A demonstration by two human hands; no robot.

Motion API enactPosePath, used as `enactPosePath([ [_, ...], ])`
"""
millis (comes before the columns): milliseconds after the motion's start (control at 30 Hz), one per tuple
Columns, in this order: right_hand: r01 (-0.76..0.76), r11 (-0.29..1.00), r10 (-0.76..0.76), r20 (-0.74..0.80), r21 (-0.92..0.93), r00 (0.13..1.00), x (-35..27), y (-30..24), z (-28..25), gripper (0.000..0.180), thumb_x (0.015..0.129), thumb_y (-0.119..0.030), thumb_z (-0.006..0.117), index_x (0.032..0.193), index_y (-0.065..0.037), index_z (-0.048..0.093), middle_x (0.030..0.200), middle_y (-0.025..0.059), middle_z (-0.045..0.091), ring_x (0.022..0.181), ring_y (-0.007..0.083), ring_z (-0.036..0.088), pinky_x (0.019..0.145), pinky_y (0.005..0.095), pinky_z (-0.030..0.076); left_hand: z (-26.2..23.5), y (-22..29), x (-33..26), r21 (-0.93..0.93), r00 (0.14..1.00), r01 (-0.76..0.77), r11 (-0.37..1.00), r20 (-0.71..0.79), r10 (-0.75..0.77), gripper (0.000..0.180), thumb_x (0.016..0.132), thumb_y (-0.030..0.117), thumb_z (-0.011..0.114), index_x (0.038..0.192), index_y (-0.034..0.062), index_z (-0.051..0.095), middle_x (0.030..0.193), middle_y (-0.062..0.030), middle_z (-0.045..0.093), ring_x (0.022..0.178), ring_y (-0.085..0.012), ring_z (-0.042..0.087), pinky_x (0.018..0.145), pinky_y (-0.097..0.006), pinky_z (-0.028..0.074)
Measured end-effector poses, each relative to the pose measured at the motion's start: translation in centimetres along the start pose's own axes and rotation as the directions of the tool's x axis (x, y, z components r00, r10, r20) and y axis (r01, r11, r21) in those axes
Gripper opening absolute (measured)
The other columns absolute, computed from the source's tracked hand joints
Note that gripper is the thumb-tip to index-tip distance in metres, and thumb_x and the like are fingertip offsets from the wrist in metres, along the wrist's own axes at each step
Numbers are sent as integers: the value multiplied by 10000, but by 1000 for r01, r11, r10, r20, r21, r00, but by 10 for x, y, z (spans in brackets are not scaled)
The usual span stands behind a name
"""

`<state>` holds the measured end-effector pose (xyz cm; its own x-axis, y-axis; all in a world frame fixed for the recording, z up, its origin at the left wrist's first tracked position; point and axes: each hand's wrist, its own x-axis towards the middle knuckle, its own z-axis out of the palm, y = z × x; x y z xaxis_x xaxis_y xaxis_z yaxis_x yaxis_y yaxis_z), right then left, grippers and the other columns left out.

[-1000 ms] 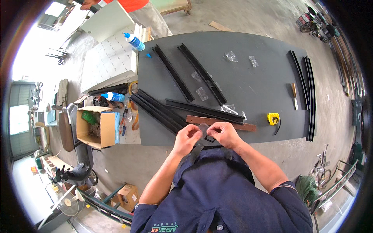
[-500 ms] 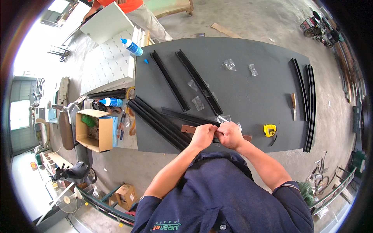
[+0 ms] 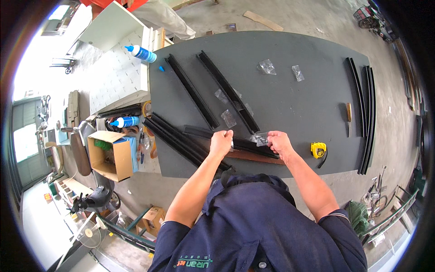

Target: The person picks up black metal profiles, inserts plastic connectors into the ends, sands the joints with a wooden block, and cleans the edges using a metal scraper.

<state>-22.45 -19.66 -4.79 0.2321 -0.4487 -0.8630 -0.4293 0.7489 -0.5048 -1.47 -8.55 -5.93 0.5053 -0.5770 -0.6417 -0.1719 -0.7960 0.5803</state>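
A small clear plastic bag [image 3: 259, 139] is pinched in the fingers of my right hand [image 3: 279, 143]; small items seem to lie inside, too small to name. My left hand [image 3: 220, 143] is closed, with a small pale, clear piece of plastic [image 3: 232, 144] showing at its fingertips. Both hands are over a black channel rail [image 3: 247, 144] that lies across the near part of the table. Along its near side runs a reddish-brown strip [image 3: 253, 156], partly covered.
More black rails [image 3: 226, 88] lie on the grey table [image 3: 294, 104]. Several plastic bags [image 3: 267, 67] are scattered there. A yellow tape measure [image 3: 318, 149] and a wooden-handled tool [image 3: 349, 119] sit right. Blue-capped bottles [image 3: 144, 54] and a cardboard box [image 3: 111, 156] stand left. Another person [image 3: 165, 18] is at the far left.
My hands have separated, the left moving left and the right slightly right, with a plastic bag now visible in the right. The brown strip lies nearer the rail. The view has shifted slightly.
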Motion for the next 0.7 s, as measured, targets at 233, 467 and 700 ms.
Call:
enactPosePath([
  [233,-29,993,30,2,-113,1000,2,-17,-21,396,804,-13,524,1200,7,522,683,69,568,453,102,418,393,263,302,3,4,2,-140,993,-69,988,82,81,421,919,318,565,688,-35,580,540,-90,522,520,-143,485,529,-344,405],
  [467,231,945,-272,162,233,949,-25,-32,-22,412,868,-41,529,1274,-4,471,687,37,570,527,86,458,463,221,356,4,48,-17,-498,974,146,855,222,-38,424,965,400,495,877,10,635,723,1,588,608,-97,522,557,-269,446],
  [700,576,773,-595,11,-267,804,-15,-29,23,219,831,-169,652,948,16,644,702,99,648,617,114,570,590,291,468,33,78,-31,-648,920,67,759,335,205,505,1003,411,397,1315,26,494,1244,-47,552,1128,-136,488,983,-286,371],
])
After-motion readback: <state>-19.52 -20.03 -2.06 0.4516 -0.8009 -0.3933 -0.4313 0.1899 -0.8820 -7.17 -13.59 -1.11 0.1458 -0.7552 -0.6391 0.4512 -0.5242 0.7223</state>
